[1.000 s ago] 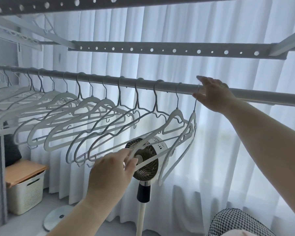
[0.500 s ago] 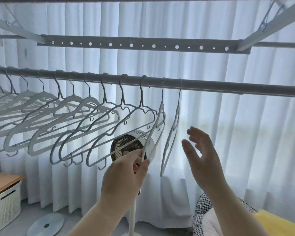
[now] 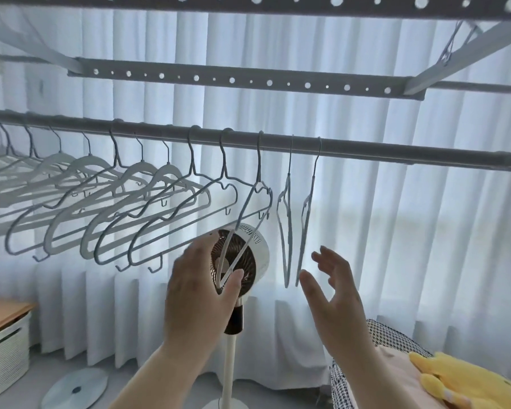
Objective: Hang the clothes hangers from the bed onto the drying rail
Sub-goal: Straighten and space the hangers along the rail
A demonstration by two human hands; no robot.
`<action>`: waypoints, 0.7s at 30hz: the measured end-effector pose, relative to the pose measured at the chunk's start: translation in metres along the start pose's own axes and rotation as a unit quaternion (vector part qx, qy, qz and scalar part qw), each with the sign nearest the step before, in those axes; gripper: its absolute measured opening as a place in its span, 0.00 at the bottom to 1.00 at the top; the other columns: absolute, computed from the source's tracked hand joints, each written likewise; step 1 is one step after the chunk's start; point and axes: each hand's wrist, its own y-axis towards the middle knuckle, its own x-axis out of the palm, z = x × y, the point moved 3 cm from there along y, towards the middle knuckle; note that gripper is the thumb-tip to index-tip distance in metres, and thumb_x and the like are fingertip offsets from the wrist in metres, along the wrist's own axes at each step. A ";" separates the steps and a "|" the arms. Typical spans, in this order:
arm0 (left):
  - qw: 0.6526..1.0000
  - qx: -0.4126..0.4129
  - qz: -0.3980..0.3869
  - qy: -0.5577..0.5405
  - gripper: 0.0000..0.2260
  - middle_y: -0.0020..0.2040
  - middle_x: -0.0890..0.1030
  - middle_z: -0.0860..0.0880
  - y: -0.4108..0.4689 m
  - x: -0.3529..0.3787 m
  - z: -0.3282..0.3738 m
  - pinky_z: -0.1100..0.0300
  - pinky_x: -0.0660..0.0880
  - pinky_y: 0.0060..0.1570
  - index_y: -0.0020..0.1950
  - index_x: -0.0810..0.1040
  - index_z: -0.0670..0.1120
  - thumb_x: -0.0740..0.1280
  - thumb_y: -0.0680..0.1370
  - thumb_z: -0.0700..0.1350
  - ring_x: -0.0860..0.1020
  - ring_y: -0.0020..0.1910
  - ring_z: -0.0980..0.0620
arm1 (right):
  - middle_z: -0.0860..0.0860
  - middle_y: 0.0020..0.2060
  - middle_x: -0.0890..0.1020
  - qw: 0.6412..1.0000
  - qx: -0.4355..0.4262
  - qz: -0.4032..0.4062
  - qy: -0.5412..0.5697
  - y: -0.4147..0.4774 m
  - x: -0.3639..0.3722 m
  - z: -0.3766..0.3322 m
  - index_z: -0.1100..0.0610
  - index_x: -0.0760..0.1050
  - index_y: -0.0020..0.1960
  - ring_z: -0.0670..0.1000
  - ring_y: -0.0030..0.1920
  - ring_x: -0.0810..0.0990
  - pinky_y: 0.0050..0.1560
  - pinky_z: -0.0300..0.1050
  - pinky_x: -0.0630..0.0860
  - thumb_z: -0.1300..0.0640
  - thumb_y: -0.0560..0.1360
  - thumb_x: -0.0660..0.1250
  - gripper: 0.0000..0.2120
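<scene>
thin grey hangers (image 3: 167,172) line rail (image 3: 396,152)

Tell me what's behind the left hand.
The standing fan, its head's left edge hidden by the left hand. The lower corner of one hanger ends behind the thumb. White curtain beyond.

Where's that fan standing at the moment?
The fan sits mid-frame in the head view, on a pole in front of the curtain, below the rail. Its head is just behind the left hand and the hanger beside it.
</scene>
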 end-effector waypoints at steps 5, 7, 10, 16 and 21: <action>0.993 -0.072 -0.079 -0.055 0.20 0.51 0.76 0.58 -0.001 0.012 -0.004 0.59 0.68 0.54 0.66 0.68 0.52 0.66 0.75 0.48 0.74 0.54 0.54 | 0.38 0.50 0.73 1.000 0.016 -0.015 -0.009 0.000 0.009 0.000 0.42 0.60 0.57 0.43 0.57 0.71 0.55 0.35 0.61 0.55 0.74 0.65 0.18; 0.991 -0.077 -0.084 -0.066 0.16 0.43 0.75 0.62 0.001 0.016 -0.006 0.61 0.67 0.49 0.64 0.71 0.52 0.64 0.76 0.47 0.74 0.47 0.56 | 0.41 0.50 0.74 0.999 0.026 -0.021 -0.013 0.000 0.011 -0.001 0.43 0.60 0.57 0.42 0.55 0.69 0.54 0.36 0.60 0.56 0.75 0.64 0.18; 0.990 -0.084 -0.084 -0.069 0.12 0.38 0.76 0.61 0.001 0.019 -0.009 0.61 0.68 0.49 0.61 0.74 0.51 0.62 0.78 0.47 0.75 0.45 0.54 | 0.44 0.51 0.76 0.999 0.035 -0.016 -0.009 -0.001 0.014 -0.001 0.44 0.61 0.56 0.44 0.55 0.70 0.54 0.38 0.61 0.58 0.75 0.64 0.17; 0.989 -0.090 -0.091 -0.080 0.11 0.43 0.81 0.53 0.002 0.021 -0.011 0.58 0.71 0.55 0.58 0.77 0.51 0.62 0.77 0.47 0.78 0.50 0.50 | 0.33 0.44 0.76 0.999 0.028 -0.002 -0.038 -0.001 0.020 0.001 0.38 0.63 0.47 0.46 0.58 0.72 0.62 0.46 0.66 0.45 0.69 0.59 0.09; 0.990 -0.083 -0.077 -0.088 0.11 0.42 0.79 0.54 0.002 0.018 -0.012 0.61 0.69 0.49 0.59 0.76 0.51 0.62 0.78 0.47 0.77 0.47 0.52 | 0.36 0.40 0.80 0.999 0.002 0.028 -0.036 0.001 0.025 0.001 0.37 0.65 0.45 0.49 0.58 0.75 0.64 0.50 0.67 0.38 0.63 0.57 0.11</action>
